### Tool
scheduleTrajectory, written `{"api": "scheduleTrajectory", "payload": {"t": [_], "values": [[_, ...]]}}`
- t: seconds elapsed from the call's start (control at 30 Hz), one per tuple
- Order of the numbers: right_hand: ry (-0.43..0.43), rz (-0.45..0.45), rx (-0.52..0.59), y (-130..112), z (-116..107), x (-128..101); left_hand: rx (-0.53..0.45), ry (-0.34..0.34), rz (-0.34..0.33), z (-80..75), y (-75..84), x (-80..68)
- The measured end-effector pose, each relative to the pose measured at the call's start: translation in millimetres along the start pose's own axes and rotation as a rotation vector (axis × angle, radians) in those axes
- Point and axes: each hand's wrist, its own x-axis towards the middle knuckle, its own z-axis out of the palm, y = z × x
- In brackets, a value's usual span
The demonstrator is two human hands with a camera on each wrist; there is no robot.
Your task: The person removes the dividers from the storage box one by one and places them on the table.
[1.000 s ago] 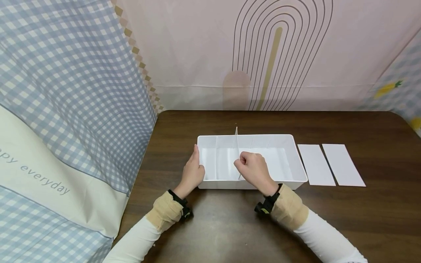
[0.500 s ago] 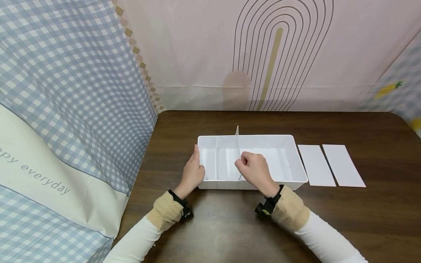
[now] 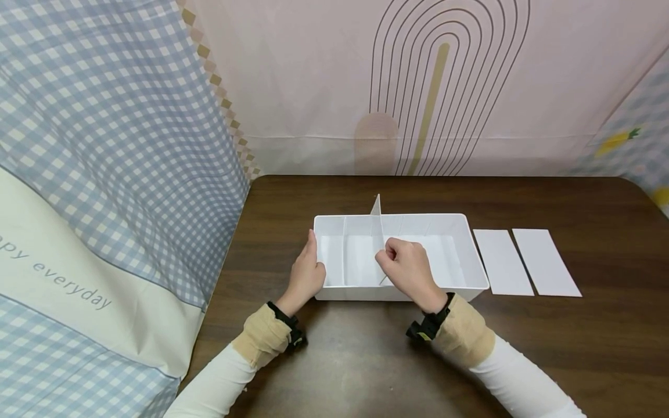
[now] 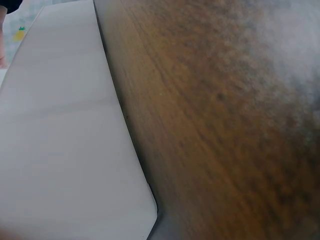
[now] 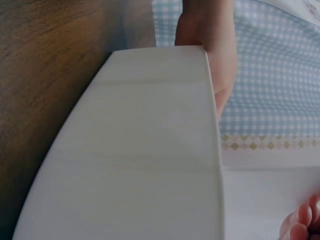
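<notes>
Divider [image 3: 377, 231]: in the tray [image 3: 355, 294] — long axis near-to-far, crosswise, far end raised
Right hand [image 3: 410, 268]: nearer — I see it gripping the divider
Left hand [image 3: 306, 270]: straight-fingered against tray's left end

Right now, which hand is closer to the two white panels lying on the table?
Right. The right hand is over the white box, gripping a thin white divider, left of the two white panels; the left hand is farther, against the box's left end.
</notes>
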Motion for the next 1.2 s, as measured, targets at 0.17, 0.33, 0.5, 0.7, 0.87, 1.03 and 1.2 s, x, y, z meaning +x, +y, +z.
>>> {"api": "scheduleTrajectory", "payload": {"t": [0.17,0.33,0.5,0.7,0.87,1.03,1.2], "values": [[0.017,-0.002,-0.004,0,-2,1,-0.001,-0.004,-0.003,-0.1,-0.4,0.2],[0.015,0.008,-0.013,2,-3,0,-0.013,-0.001,0.008,0.1,-0.4,-0.4],[0.018,0.021,-0.015,3,-5,0,-0.002,0.000,0.003,-0.3,0.1,-0.3],[0.015,0.030,-0.022,5,-7,-1,0.000,-0.002,0.002,-0.3,-0.3,0.3],[0.018,0.045,-0.015,5,-10,-1,-0.001,-0.004,0.002,-0.3,0.3,0.2],[0.011,0.083,-0.006,6,-14,-1,0.000,-0.007,0.001,-0.3,0.7,0.1],[-0.001,0.105,0.003,8,-18,-1,0.002,-0.007,0.002,0.2,0.1,0.5]]}}
